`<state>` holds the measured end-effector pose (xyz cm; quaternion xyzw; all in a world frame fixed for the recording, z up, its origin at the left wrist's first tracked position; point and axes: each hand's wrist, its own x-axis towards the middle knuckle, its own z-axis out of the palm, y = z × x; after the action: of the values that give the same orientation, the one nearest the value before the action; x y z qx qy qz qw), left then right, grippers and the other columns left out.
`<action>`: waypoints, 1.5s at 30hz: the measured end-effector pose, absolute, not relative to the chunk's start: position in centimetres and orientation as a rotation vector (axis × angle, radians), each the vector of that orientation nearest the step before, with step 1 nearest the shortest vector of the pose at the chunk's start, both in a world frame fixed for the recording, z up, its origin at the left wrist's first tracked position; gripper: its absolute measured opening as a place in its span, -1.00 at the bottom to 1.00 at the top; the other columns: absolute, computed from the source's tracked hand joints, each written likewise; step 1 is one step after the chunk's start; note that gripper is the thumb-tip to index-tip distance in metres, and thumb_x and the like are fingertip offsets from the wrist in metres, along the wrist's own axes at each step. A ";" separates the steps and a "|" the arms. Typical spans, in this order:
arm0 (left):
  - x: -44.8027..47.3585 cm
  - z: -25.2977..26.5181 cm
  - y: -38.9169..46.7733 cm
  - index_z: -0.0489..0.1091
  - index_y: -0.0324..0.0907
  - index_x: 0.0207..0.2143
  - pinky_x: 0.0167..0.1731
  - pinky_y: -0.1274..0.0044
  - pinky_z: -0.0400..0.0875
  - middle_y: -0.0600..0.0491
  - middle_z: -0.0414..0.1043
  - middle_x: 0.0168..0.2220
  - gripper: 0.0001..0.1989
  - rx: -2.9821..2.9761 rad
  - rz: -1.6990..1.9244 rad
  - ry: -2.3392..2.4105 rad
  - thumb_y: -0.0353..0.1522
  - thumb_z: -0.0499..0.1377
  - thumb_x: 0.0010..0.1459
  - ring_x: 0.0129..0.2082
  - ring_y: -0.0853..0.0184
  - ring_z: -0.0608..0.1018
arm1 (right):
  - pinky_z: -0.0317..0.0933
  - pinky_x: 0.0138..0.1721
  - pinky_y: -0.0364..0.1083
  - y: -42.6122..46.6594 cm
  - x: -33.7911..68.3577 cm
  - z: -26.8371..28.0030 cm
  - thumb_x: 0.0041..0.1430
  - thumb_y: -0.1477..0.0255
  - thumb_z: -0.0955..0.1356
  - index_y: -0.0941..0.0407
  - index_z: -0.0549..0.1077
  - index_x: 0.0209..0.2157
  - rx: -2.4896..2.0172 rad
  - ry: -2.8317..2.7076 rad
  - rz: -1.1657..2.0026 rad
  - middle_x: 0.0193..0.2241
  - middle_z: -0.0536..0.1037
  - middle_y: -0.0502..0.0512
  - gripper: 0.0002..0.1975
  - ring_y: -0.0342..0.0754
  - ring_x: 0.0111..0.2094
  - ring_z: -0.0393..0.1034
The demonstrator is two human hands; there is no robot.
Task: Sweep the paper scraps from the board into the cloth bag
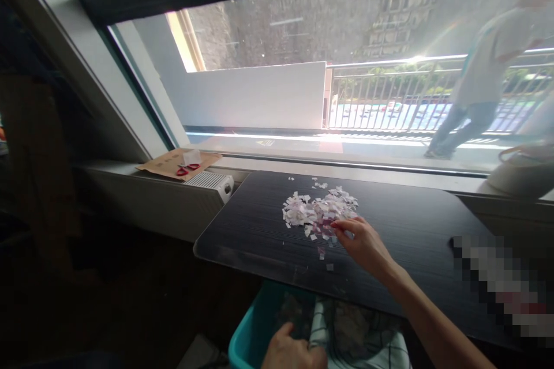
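Head view: we look down at a dark, wood-grained tabletop (402,219) set against a window, with a loose heap of small paper scraps (318,209) spread across its middle. Most pieces are white, and some at the near side of the heap look pinkish or purple. A few stray bits lie apart from the heap, some towards the window and some towards our edge.

Our right hand (360,239) reaches in from the lower right to the near right side of the heap. Its thumb and forefinger are drawn narrowly together among the scraps; we cannot tell whether a piece is caught between them.

Our left hand (295,353) is low down at the bottom edge, partly cut off, above a teal bin (244,337) just below the tabletop. Its fingers look curled, but we cannot tell whether they grip anything. Beside it in the bin shows a pale, dark-lined liner (318,323).

To the left, on the sill by a white radiator (211,181), we see red-handled scissors (182,172) lying on a sheet of brown paper (160,162), next to a small white object (191,157). A pale rounded vessel (517,176) stands at the right end of the sill. Beyond the glass, a person (485,69) is beside a metal railing (376,98).
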<state>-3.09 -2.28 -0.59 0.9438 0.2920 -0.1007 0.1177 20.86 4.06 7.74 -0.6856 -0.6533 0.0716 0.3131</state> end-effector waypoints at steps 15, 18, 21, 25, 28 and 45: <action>-5.6 5.2 0.0 0.50 -0.13 -0.18 0.09 0.35 0.20 -0.04 0.58 -0.26 -0.76 2.523 -0.500 0.967 -0.44 0.16 0.09 -0.20 0.17 0.60 | 0.31 -0.13 0.01 2.6 20.3 7.7 0.20 0.36 0.28 0.05 0.63 -0.22 -1.810 -1.662 0.186 -0.28 0.65 0.14 -0.73 0.08 -0.17 0.48; -6.2 5.6 0.2 0.49 -0.14 -0.19 0.10 0.36 0.18 -0.03 0.58 -0.26 -0.74 2.515 -0.488 0.974 -0.40 0.23 0.00 -0.21 0.17 0.59 | 0.32 -0.15 0.02 2.6 20.3 7.1 0.20 0.37 0.29 0.06 0.64 -0.24 -1.786 -1.666 0.243 -0.31 0.65 0.13 -0.73 0.09 -0.19 0.48; -6.7 5.7 0.2 0.48 -0.13 -0.21 0.11 0.36 0.14 0.01 0.58 -0.28 -0.72 2.464 -0.436 1.023 -0.39 0.26 -0.06 -0.22 0.19 0.58 | 0.33 -0.17 -0.01 2.2 20.5 6.7 0.17 0.39 0.31 0.07 0.64 -0.27 -1.720 -1.646 0.363 -0.33 0.65 0.11 -0.76 0.05 -0.24 0.50; -7.1 5.9 0.6 0.45 -0.11 -0.27 0.12 0.36 0.10 0.07 0.57 -0.28 -0.75 2.406 -0.380 1.095 -0.42 0.23 -0.09 -0.21 0.22 0.56 | 0.33 -0.14 0.00 2.6 20.3 6.7 0.16 0.38 0.33 0.07 0.63 -0.25 -1.741 -1.559 0.355 -0.29 0.65 0.11 -0.77 0.05 -0.20 0.49; -7.2 6.0 1.0 0.44 -0.10 -0.28 0.11 0.37 0.10 0.08 0.56 -0.27 -0.75 2.363 -0.424 1.072 -0.41 0.23 -0.10 -0.21 0.22 0.55 | 0.32 -0.13 -0.01 2.6 19.8 7.2 0.16 0.42 0.33 0.05 0.64 -0.28 -1.731 -1.606 0.366 -0.31 0.66 0.07 -0.79 0.04 -0.19 0.47; -6.4 7.8 -0.6 0.48 -0.13 -0.29 0.08 0.39 0.13 0.06 0.54 -0.34 -0.74 2.358 -0.398 1.208 -0.46 0.20 -0.12 -0.25 0.22 0.54 | 0.30 -0.19 -0.08 1.0 20.0 7.5 0.14 0.47 0.33 0.06 0.65 -0.32 -1.611 -1.736 0.528 -0.38 0.66 0.06 -0.78 -0.02 -0.28 0.47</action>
<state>-6.41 -0.55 7.76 0.8567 0.4388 -0.1445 0.2294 19.96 0.96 7.46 -0.6220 -0.6702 0.2037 0.3499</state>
